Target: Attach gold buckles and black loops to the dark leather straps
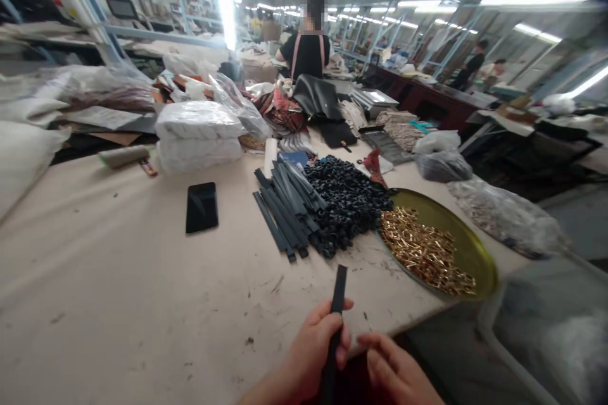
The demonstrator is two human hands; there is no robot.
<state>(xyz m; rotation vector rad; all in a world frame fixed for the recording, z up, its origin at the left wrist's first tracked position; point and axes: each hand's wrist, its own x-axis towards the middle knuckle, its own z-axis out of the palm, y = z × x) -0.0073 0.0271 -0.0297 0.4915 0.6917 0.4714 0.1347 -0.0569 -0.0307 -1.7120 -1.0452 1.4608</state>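
Note:
My left hand [316, 342] is closed around a flat black strip [339, 288], thumb on top. The strip stands up past the fingers at the table's front edge, and its lower end runs down out of view. Just right of it is my right hand [396, 370], its fingers loosely bent and somewhat apart, with nothing visible in them. Beyond the hands lie a bundle of dark strips [285, 205] and a heap of small black loops [349, 199]. To their right, a round gold-coloured tray [468, 240] holds many small gold metal fittings [422, 250].
A black phone [202, 207] lies on the pale table [142, 304]. Behind it are a white plastic-wrapped bundle [199, 136] and black leather pieces [320, 101]. A clear bag [510, 215] sits right of the tray. A person [308, 54] stands farther back, facing away.

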